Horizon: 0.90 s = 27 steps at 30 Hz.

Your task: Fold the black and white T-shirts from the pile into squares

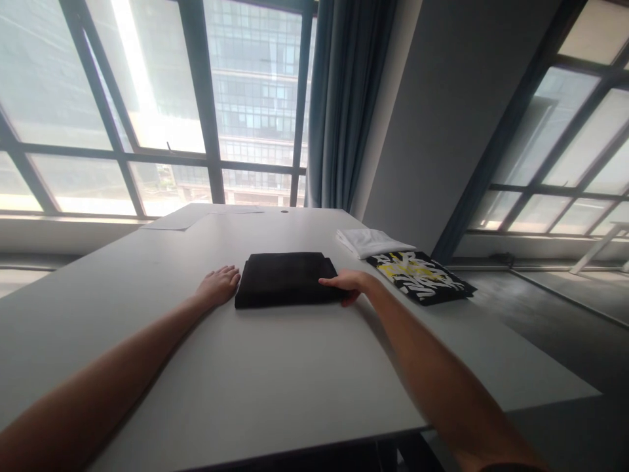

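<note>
Pale desk [304, 367] by windows; folded black cloth [285, 280] set in from near edge. Right hand [351, 283] grips its right side, thumb on top; left hand [216, 288] flat, released, alongside. One-sided pull could shear loose layers, spoiling folds.

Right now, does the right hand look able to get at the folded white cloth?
Probably yes, once the right hand lets go of the folded black cloth; only bare tabletop shows between that hand and the folded white cloth.
</note>
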Tool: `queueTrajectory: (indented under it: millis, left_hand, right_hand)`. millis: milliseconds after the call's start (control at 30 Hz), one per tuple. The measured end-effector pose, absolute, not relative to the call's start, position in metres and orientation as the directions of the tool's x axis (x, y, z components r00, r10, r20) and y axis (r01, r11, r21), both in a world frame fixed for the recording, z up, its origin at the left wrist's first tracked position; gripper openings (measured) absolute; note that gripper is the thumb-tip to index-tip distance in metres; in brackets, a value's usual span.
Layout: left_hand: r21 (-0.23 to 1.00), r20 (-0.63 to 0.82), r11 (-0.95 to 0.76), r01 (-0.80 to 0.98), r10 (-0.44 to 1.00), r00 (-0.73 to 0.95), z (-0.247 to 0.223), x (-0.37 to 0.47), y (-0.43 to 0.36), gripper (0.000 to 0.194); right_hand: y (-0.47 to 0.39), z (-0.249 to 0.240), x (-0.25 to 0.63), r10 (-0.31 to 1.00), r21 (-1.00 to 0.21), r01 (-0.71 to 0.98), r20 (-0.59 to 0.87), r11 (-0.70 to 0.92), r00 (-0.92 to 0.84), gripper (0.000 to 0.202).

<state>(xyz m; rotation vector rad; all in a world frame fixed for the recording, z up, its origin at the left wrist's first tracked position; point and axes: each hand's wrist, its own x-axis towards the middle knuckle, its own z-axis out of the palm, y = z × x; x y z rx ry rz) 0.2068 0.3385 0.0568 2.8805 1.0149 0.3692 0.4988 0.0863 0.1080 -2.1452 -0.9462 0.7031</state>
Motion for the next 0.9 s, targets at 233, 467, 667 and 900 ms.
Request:
queueTrajectory:
  millis: [233, 467, 667, 900]
  left_hand:
    - [0.123, 0.165, -0.763, 0.635, 0.646, 0.745, 0.060, 0.207, 0.335, 0.053]
    - [0.146, 0.184, -0.744, 0.653, 0.669, 0.720, 0.060, 0.210, 0.335, 0.054]
    - [0.135, 0.193, -0.730, 0.669, 0.682, 0.705, 0.058, 0.213, 0.337, 0.053]
    - [0.102, 0.200, -0.729, 0.677, 0.681, 0.704, 0.062, 0.215, 0.334, 0.059]
  right_hand:
    - [0.107, 0.122, 0.490, 0.733, -0.671, 0.518, -0.057, -0.531, 0.678, 0.028]
    - [0.147, 0.159, 0.543, 0.677, -0.288, 0.788, 0.404, -0.544, 0.615, 0.031]
    - [0.172, 0.207, 0.603, 0.608, -0.272, 0.790, 0.519, -0.549, 0.601, 0.031]
    - [0.168, 0.234, 0.677, 0.515, -0.234, 0.759, 0.611, -0.608, 0.601, 0.029]
